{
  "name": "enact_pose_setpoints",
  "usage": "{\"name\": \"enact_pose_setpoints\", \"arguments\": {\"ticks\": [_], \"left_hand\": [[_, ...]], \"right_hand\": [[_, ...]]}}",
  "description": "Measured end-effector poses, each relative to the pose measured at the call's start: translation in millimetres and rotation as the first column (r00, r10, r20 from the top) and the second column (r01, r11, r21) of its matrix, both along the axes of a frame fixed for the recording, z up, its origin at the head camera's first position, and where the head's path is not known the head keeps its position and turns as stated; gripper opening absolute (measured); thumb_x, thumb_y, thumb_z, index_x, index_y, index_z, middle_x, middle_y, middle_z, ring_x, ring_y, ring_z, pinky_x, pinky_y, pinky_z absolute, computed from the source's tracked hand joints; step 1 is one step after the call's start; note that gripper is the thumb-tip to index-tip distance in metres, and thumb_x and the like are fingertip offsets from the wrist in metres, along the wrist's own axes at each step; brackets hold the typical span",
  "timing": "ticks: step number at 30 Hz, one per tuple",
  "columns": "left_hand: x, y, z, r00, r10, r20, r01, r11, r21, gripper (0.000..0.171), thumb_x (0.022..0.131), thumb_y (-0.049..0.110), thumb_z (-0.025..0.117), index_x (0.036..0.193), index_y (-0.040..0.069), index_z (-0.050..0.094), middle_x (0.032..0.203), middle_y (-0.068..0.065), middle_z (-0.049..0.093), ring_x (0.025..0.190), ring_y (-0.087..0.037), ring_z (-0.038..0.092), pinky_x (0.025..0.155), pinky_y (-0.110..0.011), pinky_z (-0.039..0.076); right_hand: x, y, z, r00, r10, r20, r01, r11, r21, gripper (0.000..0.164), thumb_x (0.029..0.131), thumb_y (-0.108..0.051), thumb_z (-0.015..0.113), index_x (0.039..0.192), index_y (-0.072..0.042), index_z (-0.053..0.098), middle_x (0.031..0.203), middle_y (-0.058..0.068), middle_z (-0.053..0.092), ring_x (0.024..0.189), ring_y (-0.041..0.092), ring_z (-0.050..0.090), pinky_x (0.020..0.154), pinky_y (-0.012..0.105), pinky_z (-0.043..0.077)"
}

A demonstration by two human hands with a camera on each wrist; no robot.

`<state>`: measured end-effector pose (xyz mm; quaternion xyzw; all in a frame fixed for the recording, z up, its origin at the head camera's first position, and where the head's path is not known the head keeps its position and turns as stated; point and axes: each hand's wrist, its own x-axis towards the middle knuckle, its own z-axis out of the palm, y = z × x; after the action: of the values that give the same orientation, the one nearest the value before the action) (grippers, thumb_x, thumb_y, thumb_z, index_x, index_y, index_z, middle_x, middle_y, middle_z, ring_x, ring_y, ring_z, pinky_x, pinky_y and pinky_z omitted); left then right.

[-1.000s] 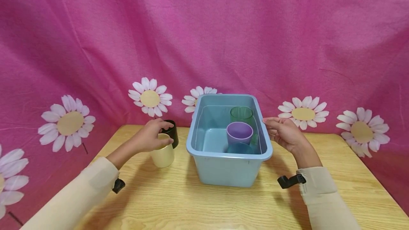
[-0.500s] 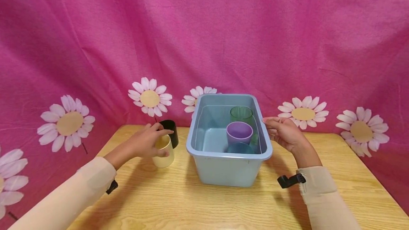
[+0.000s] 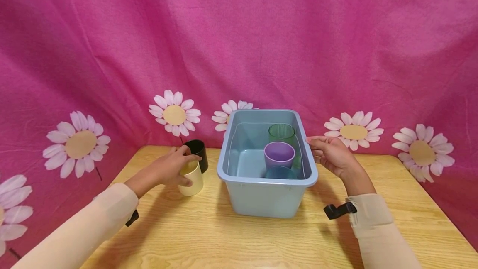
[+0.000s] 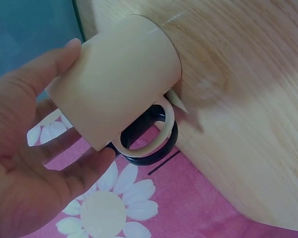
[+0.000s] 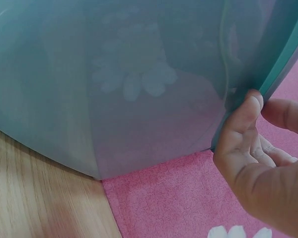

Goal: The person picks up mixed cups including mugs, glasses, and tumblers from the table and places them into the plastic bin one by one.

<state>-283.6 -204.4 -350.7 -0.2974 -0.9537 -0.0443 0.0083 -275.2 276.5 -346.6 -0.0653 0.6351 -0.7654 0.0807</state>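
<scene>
In the head view a cream mug (image 3: pixel 194 182) stands on the table left of a blue plastic tub (image 3: pixel 267 198). My left hand (image 3: pixel 168 170) holds the mug near its top. The left wrist view shows the thumb against the mug's side and other fingers at its rim, with the mug's handle (image 4: pixel 170 126) beyond them. A black mug (image 3: pixel 201 152) stands just behind. On the tub's far side my right hand (image 3: pixel 332 156) pinches the right rim; the right wrist view has thumb and forefinger (image 5: pixel 248 111) at that rim.
Inside the tub, along its right side, are a green clear glass (image 3: pixel 281 132), a purple cup (image 3: pixel 279 155) and a blue clear vessel (image 3: pixel 281 173). A pink cloth (image 3: pixel 239 53) with daisies hangs behind the wooden table (image 3: pixel 239 244).
My left hand has come down and slightly toward me onto the cream mug, its thumb lower on the mug's side. The right hand keeps its place on the tub's rim.
</scene>
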Motion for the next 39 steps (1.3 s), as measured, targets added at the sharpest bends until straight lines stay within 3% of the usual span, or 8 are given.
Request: {"name": "enact_pose_setpoints", "arguments": {"ticks": [13,23,31,39], "left_hand": [[-3.0,3,2.8,0.999,-0.003,0.052,0.0,0.998,0.059,0.068,0.073,0.024,0.094,0.134,0.013,0.067,0.128,-0.019,0.053,0.11,-0.037,0.048,0.086,-0.046,0.052],[-0.7,5,4.7,0.998,-0.026,0.059,0.024,0.999,0.033,0.066,0.073,0.024,0.094,0.132,0.014,0.068,0.125,-0.016,0.057,0.11,-0.035,0.049,0.085,-0.044,0.05],[2.9,9,10.0,0.995,-0.092,0.032,0.091,0.995,0.038,0.065,0.067,0.018,0.096,0.127,0.015,0.07,0.115,-0.014,0.059,0.1,-0.03,0.049,0.082,-0.041,0.045],[6.8,13,25.0,0.99,-0.141,-0.013,0.142,0.989,0.041,0.066,0.064,0.019,0.098,0.124,0.013,0.071,0.111,-0.014,0.06,0.1,-0.027,0.048,0.08,-0.039,0.037]], "right_hand": [[-2.5,0,0.1,1.0,-0.008,-0.006,0.008,1.0,0.013,0.016,0.103,-0.014,0.062,0.095,-0.012,0.076,0.09,0.001,0.076,0.081,0.013,0.072,0.08,0.027,0.06],[-2.9,0,-2.6,1.0,-0.006,-0.011,0.006,1.0,0.004,0.018,0.104,-0.012,0.06,0.095,-0.012,0.076,0.089,0.001,0.076,0.081,0.012,0.072,0.079,0.027,0.06],[-3.7,0,-3.7,1.0,-0.002,-0.016,0.002,1.0,-0.016,0.018,0.104,-0.009,0.059,0.094,-0.011,0.075,0.089,0.001,0.076,0.082,0.012,0.073,0.078,0.027,0.06],[-2.8,0,-2.9,1.0,-0.007,-0.014,0.007,1.0,-0.001,0.017,0.103,-0.011,0.061,0.094,-0.012,0.075,0.089,0.001,0.076,0.081,0.012,0.073,0.078,0.026,0.06]]}}
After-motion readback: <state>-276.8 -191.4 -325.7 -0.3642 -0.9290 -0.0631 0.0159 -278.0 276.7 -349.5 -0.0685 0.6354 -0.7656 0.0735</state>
